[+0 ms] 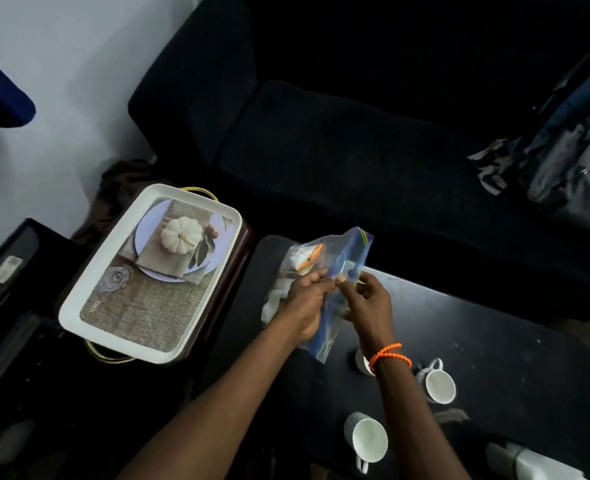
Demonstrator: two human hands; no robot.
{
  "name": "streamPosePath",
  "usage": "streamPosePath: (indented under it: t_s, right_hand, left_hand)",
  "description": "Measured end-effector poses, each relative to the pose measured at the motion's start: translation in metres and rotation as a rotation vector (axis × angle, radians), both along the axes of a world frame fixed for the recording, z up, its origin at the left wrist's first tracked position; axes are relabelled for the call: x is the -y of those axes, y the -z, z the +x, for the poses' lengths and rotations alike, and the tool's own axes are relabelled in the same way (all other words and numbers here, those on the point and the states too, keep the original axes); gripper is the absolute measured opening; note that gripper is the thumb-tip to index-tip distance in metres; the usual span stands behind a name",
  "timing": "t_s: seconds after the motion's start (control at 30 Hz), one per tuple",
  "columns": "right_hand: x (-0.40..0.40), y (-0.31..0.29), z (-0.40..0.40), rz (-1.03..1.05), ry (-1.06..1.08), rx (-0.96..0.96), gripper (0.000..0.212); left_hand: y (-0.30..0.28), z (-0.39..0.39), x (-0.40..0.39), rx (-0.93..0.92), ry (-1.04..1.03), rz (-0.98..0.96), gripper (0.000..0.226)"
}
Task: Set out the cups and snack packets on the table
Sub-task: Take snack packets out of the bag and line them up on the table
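Observation:
Both hands hold a clear zip bag (pixel 347 251) with a blue edge above the black table (pixel 494 348). My left hand (pixel 305 301) grips the bag's left side, and my right hand (pixel 369 301) pinches its top edge. Inside the bag lie snack packets (pixel 309 259), white with orange marks. Two white cups stand on the table near me: one (pixel 437 382) on the right, one (pixel 366 439) closer to the front. A third cup (pixel 361 362) is mostly hidden behind my right wrist.
A white tray (pixel 89 306) with a printed pumpkin picture lies on a dark stool left of the table. A black sofa (pixel 355 150) runs behind, with a grey backpack (pixel 570 161) on it. A white object (pixel 528 462) sits at the table's near right corner.

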State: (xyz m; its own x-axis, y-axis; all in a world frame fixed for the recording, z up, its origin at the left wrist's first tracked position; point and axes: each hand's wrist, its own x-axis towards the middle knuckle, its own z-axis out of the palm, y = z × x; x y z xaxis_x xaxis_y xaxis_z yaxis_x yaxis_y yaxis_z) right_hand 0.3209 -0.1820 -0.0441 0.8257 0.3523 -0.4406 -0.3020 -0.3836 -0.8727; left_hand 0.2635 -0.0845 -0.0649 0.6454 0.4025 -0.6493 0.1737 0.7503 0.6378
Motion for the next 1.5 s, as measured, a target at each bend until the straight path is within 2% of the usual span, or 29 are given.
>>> streamPosePath:
  t_s: [0.03, 0.1, 0.2, 0.3, 0.37, 0.43, 0.47, 0.5, 0.57, 0.63, 0.67, 0.7, 0.77, 0.87, 1.0, 1.17, 1.27, 1.37, 1.5]
  right_hand:
    - [0.005, 0.004, 0.005, -0.023, 0.042, 0.001, 0.012]
    - [0.015, 0.012, 0.013, -0.146, 0.105, 0.063, 0.012]
    - [0.028, 0.013, 0.018, -0.345, 0.145, 0.227, 0.016]
    - [0.029, -0.001, 0.013, -0.41, 0.158, 0.378, 0.027]
    - [0.026, -0.016, 0.005, -0.347, 0.163, 0.562, 0.036]
    - [0.017, -0.033, -0.008, -0.22, 0.133, 0.854, 0.031]
    - [0.01, -0.038, -0.015, -0.143, 0.084, 0.955, 0.026]
    - [0.001, -0.04, -0.019, -0.08, 0.01, 0.976, 0.021]
    - [-0.023, -0.034, -0.02, -0.123, -0.163, 0.77, 0.017]
    - [-0.046, -0.015, -0.014, -0.377, -0.331, 0.414, 0.018]
    - [-0.055, -0.003, -0.011, -0.505, -0.405, 0.298, 0.024]
    - [-0.061, 0.009, -0.009, -0.591, -0.477, 0.227, 0.03]
    - [-0.068, 0.028, -0.008, -0.609, -0.555, 0.121, 0.036]
    - [-0.07, 0.042, -0.01, -0.605, -0.591, 0.09, 0.033]
    - [-0.07, 0.011, -0.007, -0.592, -0.569, 0.309, 0.028]
    - [-0.019, -0.09, 0.004, -0.224, -0.388, 0.464, 0.022]
    - [0.028, -0.13, 0.019, -0.007, -0.152, 0.393, 0.025]
    - [0.059, -0.112, 0.035, 0.072, 0.13, 0.244, 0.027]
    - [0.048, -0.038, 0.042, 0.142, 0.386, -0.148, 0.026]
  left_hand:
    - [-0.002, -0.001, -0.001, -0.043, 0.034, 0.136, 0.02]
    - [-0.011, -0.005, -0.009, -0.175, 0.055, 0.482, 0.021]
    - [-0.028, -0.009, -0.032, -0.296, -0.1, 0.873, 0.021]
    - [-0.041, -0.013, -0.049, -0.317, -0.161, 1.0, 0.021]
    - [-0.044, -0.016, -0.049, -0.288, -0.124, 1.037, 0.02]
    - [-0.044, -0.019, -0.046, -0.26, -0.075, 1.047, 0.018]
    - [-0.043, -0.021, -0.045, -0.247, -0.063, 1.031, 0.017]
    - [-0.042, -0.023, -0.043, -0.234, -0.056, 1.004, 0.017]
    - [-0.042, -0.025, -0.039, -0.213, -0.054, 0.962, 0.025]
    - [-0.043, -0.025, -0.036, -0.198, -0.072, 0.944, 0.03]
    - [-0.042, -0.025, -0.035, -0.196, -0.085, 0.939, 0.027]
    - [-0.041, -0.024, -0.034, -0.199, -0.096, 0.936, 0.022]
    - [-0.038, -0.024, -0.033, -0.205, -0.107, 0.929, 0.018]
    - [-0.035, -0.024, -0.033, -0.216, -0.12, 0.921, 0.019]
    - [-0.037, -0.021, -0.039, -0.209, -0.247, 0.91, 0.02]
    - [-0.043, -0.023, -0.061, -0.187, -0.448, 0.901, 0.017]
    - [-0.049, -0.028, -0.07, -0.182, -0.474, 0.914, 0.014]
    - [-0.05, -0.034, -0.079, -0.213, -0.484, 0.915, 0.012]
    - [-0.053, -0.037, -0.078, -0.215, -0.453, 0.959, 0.01]
